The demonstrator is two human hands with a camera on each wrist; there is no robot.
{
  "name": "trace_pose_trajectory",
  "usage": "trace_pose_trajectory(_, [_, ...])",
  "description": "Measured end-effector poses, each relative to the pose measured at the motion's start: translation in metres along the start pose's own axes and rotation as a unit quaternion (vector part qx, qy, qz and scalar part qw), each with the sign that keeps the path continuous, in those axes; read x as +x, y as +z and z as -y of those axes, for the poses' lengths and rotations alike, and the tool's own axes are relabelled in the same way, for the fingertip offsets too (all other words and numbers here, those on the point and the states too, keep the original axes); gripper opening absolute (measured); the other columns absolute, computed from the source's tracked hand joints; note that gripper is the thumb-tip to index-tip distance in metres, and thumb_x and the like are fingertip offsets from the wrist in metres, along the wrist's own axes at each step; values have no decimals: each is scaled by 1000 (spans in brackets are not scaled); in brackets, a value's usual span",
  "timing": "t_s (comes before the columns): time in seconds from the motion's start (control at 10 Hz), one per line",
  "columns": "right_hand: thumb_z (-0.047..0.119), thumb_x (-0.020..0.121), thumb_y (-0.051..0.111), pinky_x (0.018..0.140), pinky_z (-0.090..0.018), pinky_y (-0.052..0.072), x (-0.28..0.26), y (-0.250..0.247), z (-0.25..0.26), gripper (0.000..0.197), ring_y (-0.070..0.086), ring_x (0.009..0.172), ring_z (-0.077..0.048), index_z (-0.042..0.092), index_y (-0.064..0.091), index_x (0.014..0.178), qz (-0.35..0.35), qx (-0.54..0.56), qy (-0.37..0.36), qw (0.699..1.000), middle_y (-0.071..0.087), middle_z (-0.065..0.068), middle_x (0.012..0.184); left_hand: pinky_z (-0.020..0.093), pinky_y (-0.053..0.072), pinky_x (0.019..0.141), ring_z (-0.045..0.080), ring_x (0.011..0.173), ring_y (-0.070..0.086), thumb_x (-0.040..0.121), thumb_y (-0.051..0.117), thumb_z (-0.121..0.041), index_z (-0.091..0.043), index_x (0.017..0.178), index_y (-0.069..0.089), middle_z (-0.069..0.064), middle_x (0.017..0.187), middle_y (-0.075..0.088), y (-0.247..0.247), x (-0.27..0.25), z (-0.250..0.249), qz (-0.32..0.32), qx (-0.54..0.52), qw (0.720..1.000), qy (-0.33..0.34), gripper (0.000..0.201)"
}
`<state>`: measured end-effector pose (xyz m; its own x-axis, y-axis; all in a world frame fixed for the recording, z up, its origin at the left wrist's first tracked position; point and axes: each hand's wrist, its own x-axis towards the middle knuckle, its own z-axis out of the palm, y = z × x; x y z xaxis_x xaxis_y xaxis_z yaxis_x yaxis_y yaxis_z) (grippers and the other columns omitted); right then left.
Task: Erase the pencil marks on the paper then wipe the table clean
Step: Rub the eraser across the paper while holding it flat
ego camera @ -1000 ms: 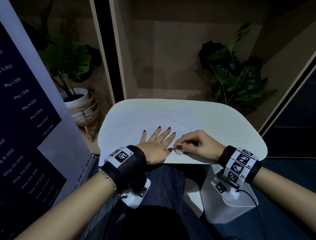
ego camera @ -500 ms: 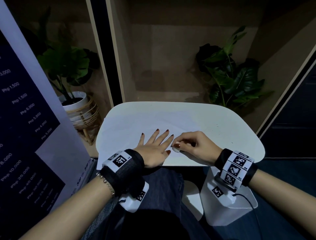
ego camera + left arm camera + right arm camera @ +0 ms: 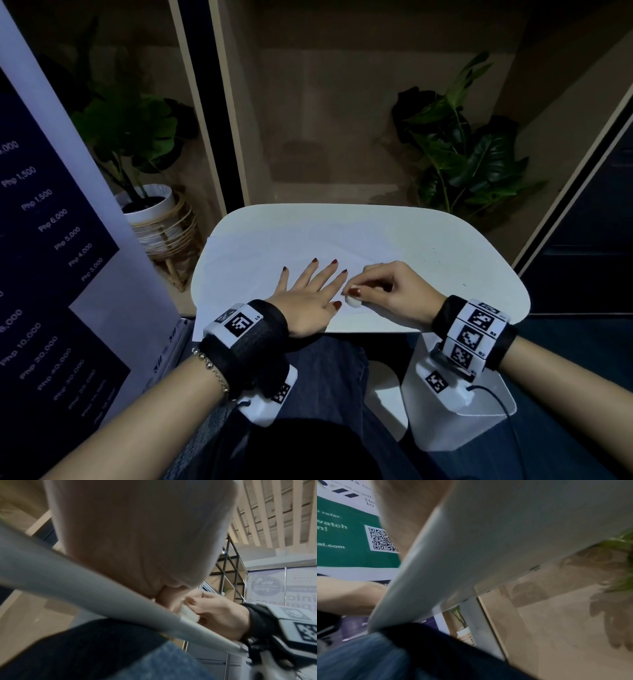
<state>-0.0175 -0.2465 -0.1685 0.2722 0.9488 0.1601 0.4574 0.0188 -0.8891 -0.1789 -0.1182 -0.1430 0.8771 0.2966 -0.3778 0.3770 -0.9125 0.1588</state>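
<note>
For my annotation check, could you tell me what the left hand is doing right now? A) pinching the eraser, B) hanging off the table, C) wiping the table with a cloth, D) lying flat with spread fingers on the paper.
D: in the head view the left hand lies flat, fingers spread, on the paper, while the right hand pinches the small white eraser beside it.

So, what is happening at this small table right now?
A person is erasing marks on a sheet of paper that lies on the white table. The left hand lies flat with fingers spread, holding the paper down. The right hand pinches a small white eraser against the paper near the table's front edge, right beside the left thumb. A few dark specks lie on the table's right side; wiping has not begun.
</note>
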Motion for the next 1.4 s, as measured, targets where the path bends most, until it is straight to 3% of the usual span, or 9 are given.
trace_pose_trajectory(0.2, [9, 93, 67, 74, -24, 46, 0, -6, 2, 13, 59, 74, -15, 4, 78, 96, 60, -12, 12, 998, 66, -7, 84, 54, -17, 116, 14, 145, -29, 107, 15, -40, -35, 154, -15, -12, 159, -28, -1, -2, 0, 6, -10, 1000, 1, 56])
trace_pose_trajectory(0.4, [8, 92, 67, 72, -30, 49, 0, 2, -1, 14, 56, 74, -29, 13, 79, 94, -12, 27, 10, 1000, 62, -15, 84, 54, -17, 116, 14, 145, -29, 107, 15, -40, -34, 154, -16, -12, 159, -28, -1, -1, -1, 7, -7, 1000, 0, 56])
trace_pose_trajectory(0.5, [14, 93, 67, 74, -27, 45, 1, -9, 0, 13, 57, 77, -29, 13, 79, 98, 77, -36, 1, 996, 64, -16, 88, 54, -17, 116, 14, 145, -30, 107, 15, -40, -35, 154, -16, -12, 159, -28, -1, -1, 0, 7, -8, 1000, 1, 56])
trace_pose_trajectory(0.6, [13, 93, 68, 77, -46, 49, 1, -2, -4, 14, 60, 82, -37, 19, 80, 95, -10, -27, 1, 1000, 66, -11, 87, 54, -17, 116, 14, 145, -29, 107, 16, -40, -35, 154, -15, -12, 159, -28, -1, -1, 0, 3, -8, 1000, 1, 56])
trace_pose_trajectory(0.8, [9, 92, 66, 74, -23, 48, 0, -8, 2, 14, 60, 77, -22, 4, 78, 97, 62, 3, 17, 998, 64, -22, 91, 54, -16, 117, 14, 145, -29, 107, 15, -39, -34, 154, -15, -12, 159, -28, 0, -2, 0, 4, -5, 1000, 0, 56])
trace_pose_trajectory(0.9, [8, 92, 67, 74, -28, 49, 1, 0, 0, 12, 61, 79, -30, 11, 79, 95, -31, -5, 14, 999, 65, -18, 89, 54, -16, 117, 14, 145, -29, 107, 15, -39, -34, 154, -15, -12, 159, -28, -1, -2, 0, 3, -3, 1000, 0, 56])
trace_pose_trajectory(1.1, [8, 92, 67, 72, -22, 47, 1, -6, 2, 13, 56, 71, -15, 5, 78, 97, 43, 12, 24, 999, 60, -18, 83, 54, -15, 117, 14, 145, -29, 107, 15, -40, -34, 154, -16, -11, 159, -28, -1, -3, -1, 5, -2, 1000, 0, 56])
trace_pose_trajectory(1.2, [7, 92, 67, 74, -21, 47, 2, 2, -3, 12, 63, 76, -12, 6, 79, 93, -58, 23, 27, 998, 67, -2, 81, 55, -15, 117, 14, 145, -29, 107, 15, -39, -34, 154, -16, -11, 159, -28, -2, -3, -1, 7, -1, 1000, 0, 56])
trace_pose_trajectory(1.4, [4, 92, 66, 75, -22, 50, 2, -8, -2, 14, 64, 78, -14, -2, 77, 98, 25, 45, 40, 998, 65, -13, 87, 54, -15, 117, 14, 145, -29, 107, 15, -40, -35, 154, -16, -12, 159, -29, -1, -3, -1, 8, 2, 1000, 0, 56])
